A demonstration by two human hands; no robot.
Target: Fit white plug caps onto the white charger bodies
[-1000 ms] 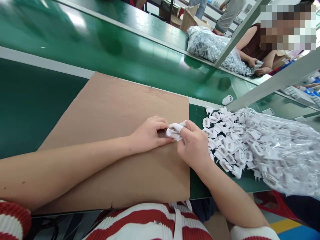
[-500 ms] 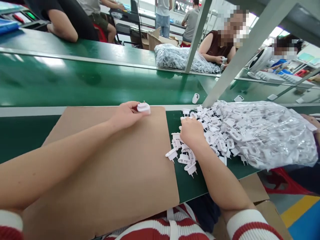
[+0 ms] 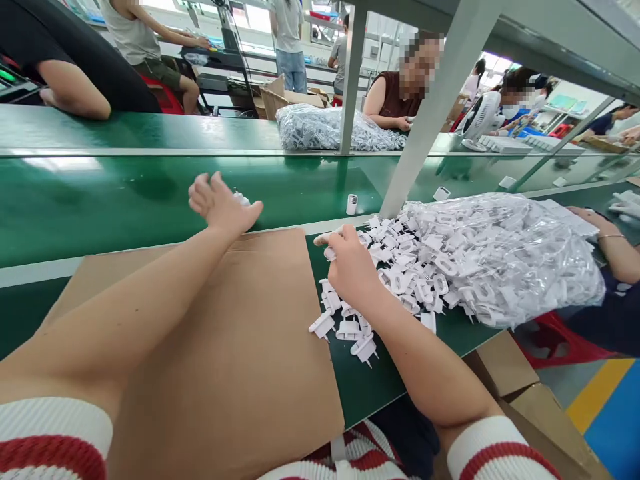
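Note:
My left hand (image 3: 220, 205) is over the green conveyor belt (image 3: 150, 193), fingers spread and open. A white charger (image 3: 242, 199) shows just behind it, partly hidden by the hand; whether they touch is unclear. At the left edge of the heap of white plug pieces (image 3: 400, 247), my right hand (image 3: 353, 267) is closed with the index finger stretched out. A white plug piece (image 3: 330, 253) shows beneath its fingers, mostly covered. Several two-pin plug pieces (image 3: 350, 329) lie loose on the green table below that hand. A brown cardboard sheet (image 3: 240, 347) lies under my left forearm.
A clear plastic bag (image 3: 520, 260) full of plug pieces lies at the right. A slanted grey post (image 3: 425, 113) rises beside the heap. Another white charger (image 3: 352, 204) sits on the belt. Co-workers sit across the belt, and another person's arm (image 3: 613, 243) is at the right.
My left hand has moved left and away from me, from above the cardboard to the belt, and its fingers have opened off the charger. My right hand has drawn back left from the heap.

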